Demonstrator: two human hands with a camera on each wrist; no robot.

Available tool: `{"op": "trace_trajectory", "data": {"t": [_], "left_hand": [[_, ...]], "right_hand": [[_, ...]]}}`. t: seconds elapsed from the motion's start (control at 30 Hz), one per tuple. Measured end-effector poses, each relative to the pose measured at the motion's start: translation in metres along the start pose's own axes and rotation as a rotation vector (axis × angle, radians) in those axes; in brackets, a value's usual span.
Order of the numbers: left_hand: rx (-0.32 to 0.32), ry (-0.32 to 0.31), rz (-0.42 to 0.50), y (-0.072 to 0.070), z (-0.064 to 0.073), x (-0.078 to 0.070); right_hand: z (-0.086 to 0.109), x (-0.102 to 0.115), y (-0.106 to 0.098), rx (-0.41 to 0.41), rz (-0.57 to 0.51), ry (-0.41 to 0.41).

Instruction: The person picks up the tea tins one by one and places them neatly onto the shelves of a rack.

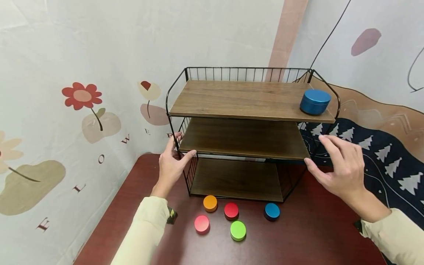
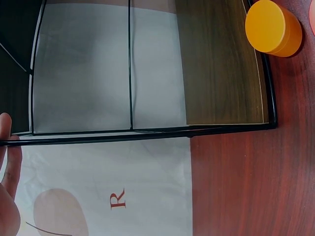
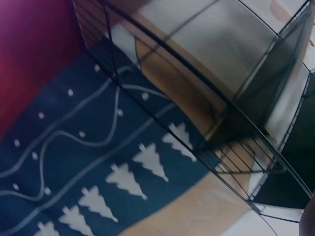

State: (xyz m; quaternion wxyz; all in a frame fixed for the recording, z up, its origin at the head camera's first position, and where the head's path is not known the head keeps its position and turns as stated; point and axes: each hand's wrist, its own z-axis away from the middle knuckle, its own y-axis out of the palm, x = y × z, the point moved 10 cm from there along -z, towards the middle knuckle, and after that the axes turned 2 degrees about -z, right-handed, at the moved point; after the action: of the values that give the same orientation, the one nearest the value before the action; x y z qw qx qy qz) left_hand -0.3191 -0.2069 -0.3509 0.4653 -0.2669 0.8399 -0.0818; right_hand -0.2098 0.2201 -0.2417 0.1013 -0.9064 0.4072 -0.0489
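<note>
A three-tier shelf rack with a black wire frame and brown wood boards stands on the table; its middle board (image 1: 245, 138) lies between both hands. My left hand (image 1: 172, 162) holds the rack's left side, thumb at the middle board's front corner and fingers behind the post. In the left wrist view, the fingers (image 2: 14, 160) show beside the black frame bar (image 2: 98, 141). By the right front corner, my right hand (image 1: 344, 169) has its thumb close to the board and its fingers extended; contact is unclear. A blue round tin (image 1: 315, 102) sits on the top board's right end.
Before the rack lie an orange round tin (image 1: 210, 203), a red one (image 1: 231, 211), a pinkish-red one (image 1: 202, 224), a green one (image 1: 238, 230) and a small blue one (image 1: 272, 211). They rest on the reddish-brown table (image 1: 298, 243). Printed cloth (image 1: 99, 44) hangs behind.
</note>
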Motion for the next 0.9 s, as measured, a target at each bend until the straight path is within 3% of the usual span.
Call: {"op": "trace_trajectory", "data": {"t": [0.23, 0.7, 0.9], "left_hand": [[0.002, 0.006, 0.007, 0.000, 0.000, 0.001], [-0.001, 0.006, 0.024, 0.001, 0.000, 0.000], [-0.006, -0.005, 0.031, 0.001, -0.001, -0.005]], "right_hand": [[0.032, 0.001, 0.012, 0.065, -0.043, 0.026], [0.087, 0.006, 0.029, 0.111, -0.095, 0.062], [0.113, 0.006, 0.036, 0.119, -0.109, 0.118]]}}
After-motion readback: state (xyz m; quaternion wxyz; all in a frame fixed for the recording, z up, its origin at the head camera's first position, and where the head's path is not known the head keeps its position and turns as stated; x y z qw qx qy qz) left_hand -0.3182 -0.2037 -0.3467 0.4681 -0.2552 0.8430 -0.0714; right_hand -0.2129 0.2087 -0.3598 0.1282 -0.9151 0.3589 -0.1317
